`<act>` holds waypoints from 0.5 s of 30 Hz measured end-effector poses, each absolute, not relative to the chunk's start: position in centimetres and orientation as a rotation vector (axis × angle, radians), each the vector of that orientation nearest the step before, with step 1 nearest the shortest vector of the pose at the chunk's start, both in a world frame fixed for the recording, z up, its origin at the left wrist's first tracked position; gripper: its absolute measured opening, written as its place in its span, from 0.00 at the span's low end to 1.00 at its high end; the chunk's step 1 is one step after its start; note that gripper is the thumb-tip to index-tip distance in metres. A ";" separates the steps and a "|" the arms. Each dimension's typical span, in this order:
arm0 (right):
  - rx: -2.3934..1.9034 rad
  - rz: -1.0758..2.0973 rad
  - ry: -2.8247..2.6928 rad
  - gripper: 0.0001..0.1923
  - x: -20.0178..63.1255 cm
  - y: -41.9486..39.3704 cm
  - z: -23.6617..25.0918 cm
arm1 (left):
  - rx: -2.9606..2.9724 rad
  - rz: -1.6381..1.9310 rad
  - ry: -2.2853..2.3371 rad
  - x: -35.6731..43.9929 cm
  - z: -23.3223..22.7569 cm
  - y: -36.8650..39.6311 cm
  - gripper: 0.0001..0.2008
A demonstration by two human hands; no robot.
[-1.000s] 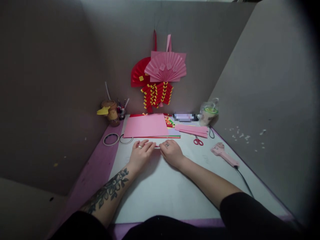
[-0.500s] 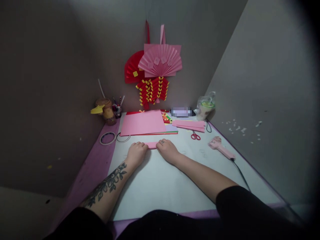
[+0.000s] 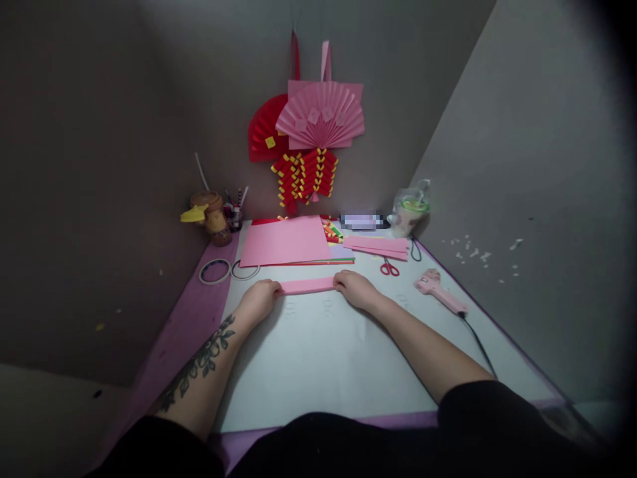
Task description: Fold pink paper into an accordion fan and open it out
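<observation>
Pressing one pink paper strip (image 3: 307, 286): left hand (image 3: 259, 300), right hand (image 3: 355, 290), each grip flat.

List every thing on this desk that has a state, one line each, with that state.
pink paper strip: folded flat, lying on the mat
left hand: pressing the strip's left end
right hand: pressing the strip's right end
red scissors: closed, lying flat
pink glue gun: lying on its side, cord attached
pink paper fan: spread open, hung on the wall
tape roll: lying flat
</observation>
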State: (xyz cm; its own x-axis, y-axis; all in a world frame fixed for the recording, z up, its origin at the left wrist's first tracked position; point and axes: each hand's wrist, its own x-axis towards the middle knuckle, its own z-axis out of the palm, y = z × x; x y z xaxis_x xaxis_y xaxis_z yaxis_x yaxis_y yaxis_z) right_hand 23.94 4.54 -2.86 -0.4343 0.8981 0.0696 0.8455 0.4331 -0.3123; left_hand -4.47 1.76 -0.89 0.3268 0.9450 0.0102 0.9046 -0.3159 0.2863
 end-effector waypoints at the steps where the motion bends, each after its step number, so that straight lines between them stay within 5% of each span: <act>1: -1.524 0.343 -2.462 0.07 24.1 4.6 -2.8 | 2.351 0.264 1.660 -4.7 -0.9 1.9 0.14; 15: -1.402 0.163 -2.548 0.08 19.7 2.9 -2.3 | 2.693 0.141 1.681 -1.3 -0.6 0.2 0.12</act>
State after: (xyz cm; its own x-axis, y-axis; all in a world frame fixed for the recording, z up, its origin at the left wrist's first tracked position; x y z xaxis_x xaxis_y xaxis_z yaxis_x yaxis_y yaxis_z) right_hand 19.65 2.91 -2.27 -0.5166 0.8438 0.1450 0.8184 0.5365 -0.2059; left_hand -1.32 0.22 -0.61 0.4364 0.8948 0.0941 0.8980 -0.4397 0.0166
